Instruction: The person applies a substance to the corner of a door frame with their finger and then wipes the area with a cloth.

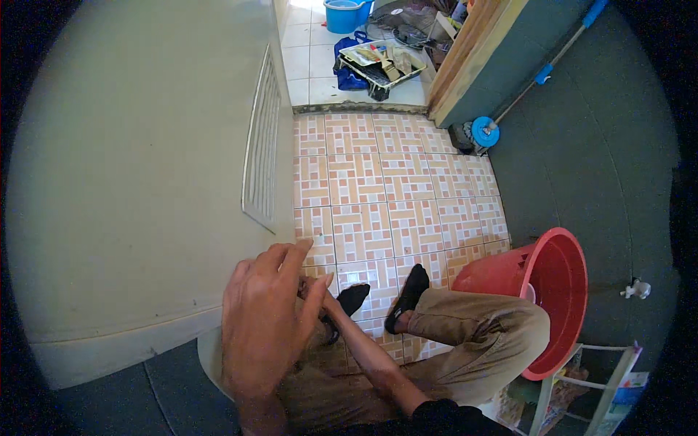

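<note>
Seated person in a small tiled room, seen from above. The pale door point(145, 182) fills the left side; the dark grey wall point(582, 160) bounds the right. Between them lies the patterned tile floor point(356, 189). The brown trousers point(465, 320) cross the lower part, and a red tub point(494, 272) stands by the right knee. The work in hand is judged to be a two-handed reach or gesture low over the left leg, with no firm grasp evident; any move on to the footwear would call for lowering the left hand and closing its thumb toward its fingers. The left hand point(262, 320), back upward, is loosely spread: fingers slightly bent, thumb apart, no object visible in it. The right hand point(307, 286) lies beneath and largely behind it, so its grip and any contact cannot be told. Nearest to both is the left black shoe point(354, 296), on the tiles just beyond the right wrist; the right black shoe point(413, 285) rests apart from them. Smallest is the tap point(638, 289), on the wall.
</note>
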A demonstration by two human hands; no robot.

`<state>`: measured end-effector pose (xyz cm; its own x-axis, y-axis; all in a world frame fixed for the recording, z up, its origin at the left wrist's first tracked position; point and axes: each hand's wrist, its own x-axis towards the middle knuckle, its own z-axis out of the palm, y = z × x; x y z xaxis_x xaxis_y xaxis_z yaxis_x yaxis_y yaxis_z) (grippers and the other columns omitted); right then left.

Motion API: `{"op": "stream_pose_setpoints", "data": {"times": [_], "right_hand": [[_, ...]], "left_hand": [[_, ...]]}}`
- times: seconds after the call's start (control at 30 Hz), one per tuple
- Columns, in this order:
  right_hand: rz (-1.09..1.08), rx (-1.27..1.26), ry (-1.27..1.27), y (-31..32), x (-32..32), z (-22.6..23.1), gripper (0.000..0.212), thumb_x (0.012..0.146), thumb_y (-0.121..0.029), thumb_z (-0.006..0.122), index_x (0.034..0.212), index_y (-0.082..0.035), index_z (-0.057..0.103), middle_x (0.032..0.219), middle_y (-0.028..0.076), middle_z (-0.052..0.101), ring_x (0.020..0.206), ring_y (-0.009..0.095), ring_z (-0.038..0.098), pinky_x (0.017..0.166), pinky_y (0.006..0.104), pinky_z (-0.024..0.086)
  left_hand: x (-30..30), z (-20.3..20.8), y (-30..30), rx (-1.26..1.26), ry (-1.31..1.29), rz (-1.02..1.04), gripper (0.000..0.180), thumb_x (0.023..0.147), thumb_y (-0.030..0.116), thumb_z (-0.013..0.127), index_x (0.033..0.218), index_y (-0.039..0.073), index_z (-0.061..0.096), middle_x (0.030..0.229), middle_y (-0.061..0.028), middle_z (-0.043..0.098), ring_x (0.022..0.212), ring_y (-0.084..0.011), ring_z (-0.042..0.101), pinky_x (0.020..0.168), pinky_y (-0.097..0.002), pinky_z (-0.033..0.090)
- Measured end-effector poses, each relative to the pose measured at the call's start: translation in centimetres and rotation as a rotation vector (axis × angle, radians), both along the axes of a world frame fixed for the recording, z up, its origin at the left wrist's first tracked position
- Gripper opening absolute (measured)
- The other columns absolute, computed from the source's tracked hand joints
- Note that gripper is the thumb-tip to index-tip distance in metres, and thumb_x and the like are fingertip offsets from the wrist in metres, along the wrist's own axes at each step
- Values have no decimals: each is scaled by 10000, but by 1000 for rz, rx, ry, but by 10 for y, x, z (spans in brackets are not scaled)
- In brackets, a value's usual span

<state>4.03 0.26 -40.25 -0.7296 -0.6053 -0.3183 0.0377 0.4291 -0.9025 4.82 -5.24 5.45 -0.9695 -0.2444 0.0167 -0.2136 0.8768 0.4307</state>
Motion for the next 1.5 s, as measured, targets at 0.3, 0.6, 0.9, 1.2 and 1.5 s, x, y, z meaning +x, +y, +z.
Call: {"op": "stream_pose_setpoints", "data": {"times": [0.3,0.6,0.9,1.2,1.5], "right_hand": [[271,192,71,-6,-2,-63,390,956,-353,556,1079,-11,699,1107,247,713,1049,447,667,916,531,527],[298,177,94,-7,5,-56,369,949,-331,564,1073,-12,701,1089,246,716,1029,449,672,904,529,532],[353,168,182,15,-6,-106,348,941,-310,572,1068,-14,704,1072,245,719,1009,450,677,892,528,538],[193,26,117,12,2,-55,357,914,-342,621,1062,-32,716,1030,272,713,974,442,688,850,525,545],[252,245,154,13,-3,-90,359,880,-289,621,1093,-12,707,1020,272,714,949,459,691,847,553,539]], "left_hand": [[-1,-4,-2,-3,14,-53,433,896,282,730,1263,72,636,1111,-176,675,995,-395,639,897,-474,511],[1,-4,-4,25,-4,-33,436,893,279,727,1261,64,637,1142,-181,669,1012,-399,633,903,-477,507],[-5,-2,2,55,-27,-61,440,889,278,731,1270,78,637,1162,-165,669,1041,-390,623,926,-469,496],[-2,-5,0,24,-32,-56,458,879,253,744,1288,88,621,1179,-161,668,1068,-383,623,928,-471,487],[-5,3,5,37,-48,-73,432,893,244,713,1263,39,627,1174,-146,667,1075,-341,628,984,-435,459]]}}
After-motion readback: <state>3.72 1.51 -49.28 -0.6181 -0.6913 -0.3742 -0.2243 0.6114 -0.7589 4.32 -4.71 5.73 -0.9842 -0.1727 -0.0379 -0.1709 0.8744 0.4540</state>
